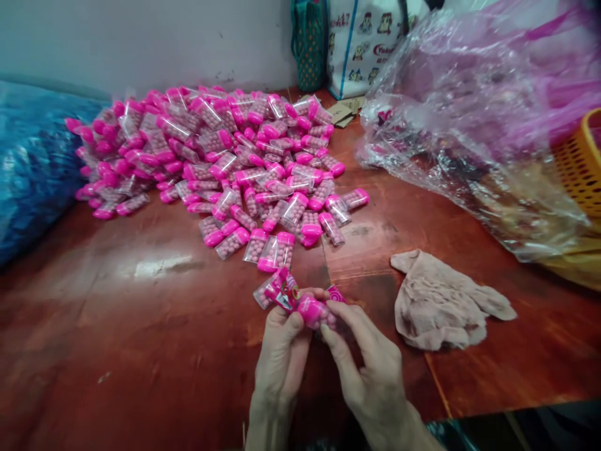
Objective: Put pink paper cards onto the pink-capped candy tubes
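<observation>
Close to the table's front, both my hands are on one small clear candy container (313, 311) with a pink cap and pink balls inside. My left hand (284, 338) pinches it near the cap, and my right hand (369, 357) grips its clear end with thumb and forefinger. A shiny printed pink label (283, 288) stands out by my left fingers; how it is attached cannot be made out. Just behind, another container (263, 294) lies partly covered by that label. Beyond my hands is a big heap of such pink-capped containers (211, 144).
A crumpled beige cloth (444, 304) lies right of my hands on the reddish-brown table (154, 351). Blue plastic bag (37, 169) at left; clear plastic sheeting (451, 113) and a yellow basket (582, 166) at right. A printed white bag (364, 47) stands by the wall.
</observation>
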Available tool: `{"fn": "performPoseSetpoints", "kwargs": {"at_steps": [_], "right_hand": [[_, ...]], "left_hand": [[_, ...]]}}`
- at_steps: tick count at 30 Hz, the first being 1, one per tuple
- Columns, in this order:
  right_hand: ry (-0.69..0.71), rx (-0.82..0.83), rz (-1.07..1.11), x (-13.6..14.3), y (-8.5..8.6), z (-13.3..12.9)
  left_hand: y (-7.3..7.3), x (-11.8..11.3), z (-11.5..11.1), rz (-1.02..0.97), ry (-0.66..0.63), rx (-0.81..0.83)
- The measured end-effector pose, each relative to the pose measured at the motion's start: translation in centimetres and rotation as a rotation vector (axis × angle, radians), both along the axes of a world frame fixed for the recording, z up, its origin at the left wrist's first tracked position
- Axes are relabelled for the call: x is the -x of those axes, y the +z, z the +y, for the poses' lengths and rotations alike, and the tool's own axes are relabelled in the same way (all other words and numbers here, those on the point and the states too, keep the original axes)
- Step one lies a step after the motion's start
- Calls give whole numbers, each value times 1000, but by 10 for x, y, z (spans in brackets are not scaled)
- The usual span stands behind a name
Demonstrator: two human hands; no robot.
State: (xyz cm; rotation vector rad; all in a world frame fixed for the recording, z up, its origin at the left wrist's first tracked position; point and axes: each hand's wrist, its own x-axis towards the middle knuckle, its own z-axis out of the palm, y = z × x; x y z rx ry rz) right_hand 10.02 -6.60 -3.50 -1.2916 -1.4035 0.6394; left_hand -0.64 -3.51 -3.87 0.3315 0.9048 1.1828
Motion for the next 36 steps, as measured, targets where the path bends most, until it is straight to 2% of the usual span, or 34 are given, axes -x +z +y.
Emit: {"fn": "performPoseSetpoints", "kwargs": {"at_steps": [4, 11, 13, 16, 19, 24, 26, 31, 36], "right_hand": [[15, 172, 142, -1, 1, 0], [163, 468, 540, 2, 5, 7], [172, 487, 563, 2, 5, 7], [112, 487, 503, 2, 3, 5], [43, 440, 355, 4, 0, 0], [-31, 19, -20, 6, -7, -1], [-22, -74, -122, 4, -9, 1], [19, -106, -198, -1, -11, 3], [92, -63, -121, 1, -6, 3]], "left_hand": [[-2, 0, -1, -17, -48, -4], [-4, -5, -1, 87, 125, 27], [-3, -8, -2, 115, 134, 28], [-3, -13, -3, 104, 105, 27], [-3, -17, -5, 56, 90, 41], [-3, -8, -5, 2, 123, 52], [-5, -3, -4, 28, 141, 14], [-12, 5, 0, 56, 148, 33], [-13, 9, 0, 14, 88, 14]]}}
